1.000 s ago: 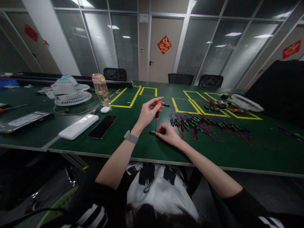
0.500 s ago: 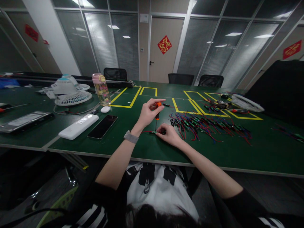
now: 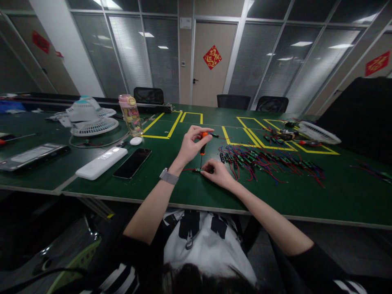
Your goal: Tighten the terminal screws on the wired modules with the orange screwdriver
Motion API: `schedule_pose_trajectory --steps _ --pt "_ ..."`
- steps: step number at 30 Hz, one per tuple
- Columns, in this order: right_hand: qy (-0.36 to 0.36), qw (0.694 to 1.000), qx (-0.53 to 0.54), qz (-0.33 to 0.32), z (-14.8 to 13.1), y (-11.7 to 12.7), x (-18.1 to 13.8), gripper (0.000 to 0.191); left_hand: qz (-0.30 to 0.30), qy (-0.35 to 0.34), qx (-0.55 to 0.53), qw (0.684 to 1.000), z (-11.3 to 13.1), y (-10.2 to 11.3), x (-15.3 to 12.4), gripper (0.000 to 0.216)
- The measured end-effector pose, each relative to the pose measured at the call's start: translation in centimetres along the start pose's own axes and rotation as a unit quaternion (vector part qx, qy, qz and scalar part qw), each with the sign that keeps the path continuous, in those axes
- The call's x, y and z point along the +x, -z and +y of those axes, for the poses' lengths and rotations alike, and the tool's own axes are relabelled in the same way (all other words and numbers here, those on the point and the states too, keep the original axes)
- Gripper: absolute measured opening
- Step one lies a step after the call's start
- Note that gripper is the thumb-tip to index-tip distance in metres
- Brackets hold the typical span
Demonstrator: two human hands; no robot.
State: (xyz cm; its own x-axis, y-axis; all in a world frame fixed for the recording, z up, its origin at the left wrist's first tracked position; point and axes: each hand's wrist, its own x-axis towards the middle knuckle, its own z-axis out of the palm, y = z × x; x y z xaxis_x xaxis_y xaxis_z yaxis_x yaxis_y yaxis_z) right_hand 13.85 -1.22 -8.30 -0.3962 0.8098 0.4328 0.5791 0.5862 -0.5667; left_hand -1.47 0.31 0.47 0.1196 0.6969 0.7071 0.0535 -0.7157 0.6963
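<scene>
My left hand (image 3: 192,145), with a watch on its wrist, grips the orange and black handle of a screwdriver (image 3: 203,151) between thumb and fingers. The screwdriver stands upright, its thin shaft reaching down to a small green circuit board (image 3: 197,170) on the table. Pinched by its right end, that board is held by my right hand (image 3: 216,171), which rests on the tabletop. A red wire runs left from the board. Just beyond the screwdriver handle lies another small board (image 3: 215,135) with wires, partly hidden by my left fingers.
On the right spreads a pile of wired boards (image 3: 257,159). To the left lie a phone (image 3: 132,163), a white power bank (image 3: 101,163) and a round white case (image 3: 136,141), with a bottle (image 3: 131,116) and a fan (image 3: 92,120) behind. Yellow tape (image 3: 171,126) marks the green table.
The screwdriver handle has turned or shifted very slightly in my left fingers. My right hand and the board stay in place.
</scene>
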Motion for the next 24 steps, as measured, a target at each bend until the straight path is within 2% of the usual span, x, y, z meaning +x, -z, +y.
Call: schedule_pose_trajectory --steps 5,12,17,24 --pt "-0.003 1.0 0.003 -0.001 -0.11 0.0 0.04 0.004 -0.041 0.046 -0.097 0.993 0.13 -0.19 0.06 0.031" --pt "0.001 1.0 0.002 0.0 -0.01 -0.03 0.0 0.005 0.015 0.002 0.011 1.0 0.05 -0.05 0.03 0.023" --pt "0.005 1.0 -0.001 -0.005 -0.16 0.13 -0.01 0.004 -0.024 0.039 -0.072 0.996 0.24 -0.17 0.14 0.03" --pt "0.014 1.0 -0.004 -0.007 -0.49 0.37 -0.05 0.008 -0.002 0.049 -0.063 0.997 0.63 -0.18 0.06 0.025"
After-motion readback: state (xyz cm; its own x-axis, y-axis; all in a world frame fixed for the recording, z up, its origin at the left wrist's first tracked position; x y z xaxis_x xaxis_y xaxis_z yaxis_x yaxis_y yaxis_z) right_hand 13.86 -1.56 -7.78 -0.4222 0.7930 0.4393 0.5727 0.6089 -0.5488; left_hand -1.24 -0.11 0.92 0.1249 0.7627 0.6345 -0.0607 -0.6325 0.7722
